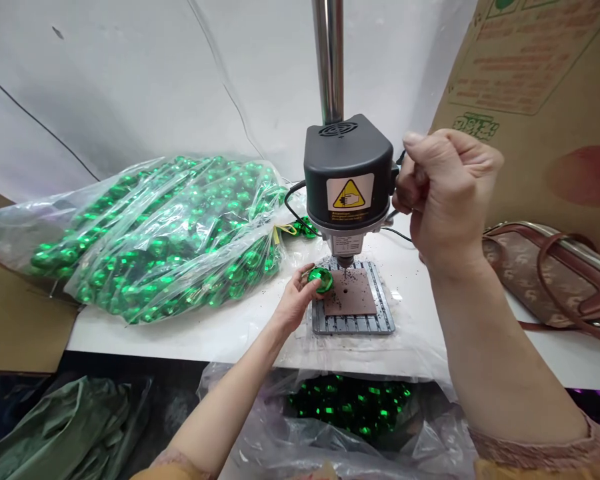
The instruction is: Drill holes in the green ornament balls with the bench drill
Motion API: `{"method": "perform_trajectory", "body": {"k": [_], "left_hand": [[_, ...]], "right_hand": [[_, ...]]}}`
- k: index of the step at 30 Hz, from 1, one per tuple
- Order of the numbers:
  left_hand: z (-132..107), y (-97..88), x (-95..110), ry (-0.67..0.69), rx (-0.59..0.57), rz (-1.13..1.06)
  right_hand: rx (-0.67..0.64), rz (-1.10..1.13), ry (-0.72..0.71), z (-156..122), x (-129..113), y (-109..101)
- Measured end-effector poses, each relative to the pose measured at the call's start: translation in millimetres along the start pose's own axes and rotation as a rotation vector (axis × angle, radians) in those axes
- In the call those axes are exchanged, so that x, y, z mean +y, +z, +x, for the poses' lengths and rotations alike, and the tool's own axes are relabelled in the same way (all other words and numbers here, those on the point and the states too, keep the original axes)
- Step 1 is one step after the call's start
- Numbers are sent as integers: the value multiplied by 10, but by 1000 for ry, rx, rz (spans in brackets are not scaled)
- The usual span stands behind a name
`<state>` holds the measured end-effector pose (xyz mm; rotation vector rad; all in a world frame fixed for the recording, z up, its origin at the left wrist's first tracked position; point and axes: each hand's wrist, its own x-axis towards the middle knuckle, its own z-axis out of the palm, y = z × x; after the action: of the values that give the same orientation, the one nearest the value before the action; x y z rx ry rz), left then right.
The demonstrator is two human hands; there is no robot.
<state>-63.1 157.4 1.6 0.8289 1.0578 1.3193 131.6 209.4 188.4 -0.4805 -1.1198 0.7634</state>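
A shiny green faceted ball [321,281] is held between the thumb and fingers of my left hand [296,297]. It sits at the left edge of a brown square board [359,303] with a dark hole in it. The board lies on the slotted metal base [353,325] of a bench drill press [349,170], and the chuck [347,262] is just above it. My right hand [445,180] is closed in a fist at the right side of the drill head, around its feed handle, which the fingers mostly hide.
A clear plastic bag [180,233] full of green faceted balls lies left on the white table [150,340]. Below the front edge, an open plastic bag [260,427] holds more. A handbag [555,280] and a cardboard box [530,87] stand right. Dark shavings dot the base.
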Motion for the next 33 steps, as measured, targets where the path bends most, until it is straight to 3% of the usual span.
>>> {"method": "perform_trajectory", "body": {"k": [3,8,20,26,33], "left_hand": [[22,-19,-77,115,1,182],[97,5,-171,175,-20,382],[130,175,-161,395,-32,755],[121,288,-276,373,-93,713],[127,270,-338,305,-136,635]], "right_hand": [[3,-7,-5,0,5,-4],[9,-11,-18,20,42,-8],[10,-6,-27,35,71,-16],[13,-11,-18,34,62,-24],[-16,-53,-34,30,65,-31]]}}
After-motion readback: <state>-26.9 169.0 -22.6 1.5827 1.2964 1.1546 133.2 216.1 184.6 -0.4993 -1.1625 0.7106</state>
